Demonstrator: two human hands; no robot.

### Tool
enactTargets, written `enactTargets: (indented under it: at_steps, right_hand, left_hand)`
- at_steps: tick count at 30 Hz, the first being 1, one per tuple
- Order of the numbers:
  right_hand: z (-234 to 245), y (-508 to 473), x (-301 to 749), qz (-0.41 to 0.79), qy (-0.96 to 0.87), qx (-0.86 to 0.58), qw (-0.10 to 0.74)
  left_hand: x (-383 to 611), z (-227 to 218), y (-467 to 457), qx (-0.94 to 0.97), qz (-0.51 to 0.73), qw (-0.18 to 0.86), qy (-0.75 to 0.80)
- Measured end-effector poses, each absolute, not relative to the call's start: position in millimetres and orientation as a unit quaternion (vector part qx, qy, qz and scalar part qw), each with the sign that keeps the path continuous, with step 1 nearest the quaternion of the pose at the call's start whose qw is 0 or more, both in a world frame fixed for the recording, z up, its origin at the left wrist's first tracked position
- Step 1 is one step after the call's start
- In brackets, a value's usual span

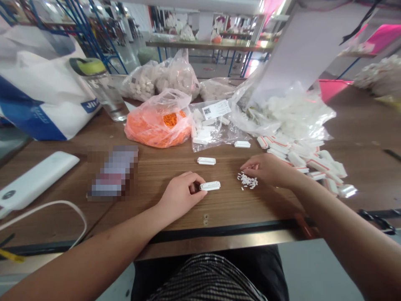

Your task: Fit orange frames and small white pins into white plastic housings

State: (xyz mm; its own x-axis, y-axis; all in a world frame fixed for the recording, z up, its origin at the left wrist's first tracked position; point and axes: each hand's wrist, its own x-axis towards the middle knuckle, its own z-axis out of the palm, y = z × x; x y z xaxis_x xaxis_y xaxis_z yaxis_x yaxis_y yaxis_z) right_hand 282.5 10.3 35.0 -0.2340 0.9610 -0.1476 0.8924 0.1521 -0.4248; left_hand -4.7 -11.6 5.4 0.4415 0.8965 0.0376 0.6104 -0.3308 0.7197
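My left hand (184,192) pinches one end of a white plastic connector housing (210,186), its row of small holes facing up, low over the wooden table. On the right, my right hand (266,169) reaches down to a small heap of tiny white plastic pegs (248,180). Its fingertips are drawn together at the heap's upper edge; what they hold, if anything, is too small to see. A similar white housing (206,161) lies just beyond the one in my left hand, and another housing (242,144) rests farther back.
A pile of white housings with red strips (310,159) lies beyond my right forearm. Behind stand an orange-filled bag (159,121), a clear labelled bag (213,123) and a water bottle (105,92). A blurred phone (114,171) and a white power bank (40,177) with a cable lie left.
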Motion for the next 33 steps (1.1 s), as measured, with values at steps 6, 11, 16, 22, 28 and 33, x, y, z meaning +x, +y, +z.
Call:
enactTargets:
  at_steps: [6,11,16,22,28,33]
  right_hand:
    - [34,16,277,0.217,-0.779,-0.585,0.062]
    - [35,16,279,0.204,-0.771,-0.602,0.042]
    - [35,11,278,0.26,-0.73,-0.627,0.081]
    - [32,-9,236,0.381,-0.709,-0.544,0.237]
    - [17,-14,211,0.4,-0.712,-0.515,0.26]
    - [13,-13,211,0.377,-0.72,-0.518,0.266]
  left_hand:
    - [-5,7,-12,0.782,0.223,0.328,0.48]
    - [-5,6,-12,0.785,0.225,0.324,0.477]
    - [-4,7,-12,0.784,0.224,0.326,0.478]
    - [-4,9,-13,0.787,0.223,0.322,0.476]
    - [-4,8,-12,0.79,0.221,0.321,0.473]
    - [-5,6,-13,0.791,0.226,0.32,0.47]
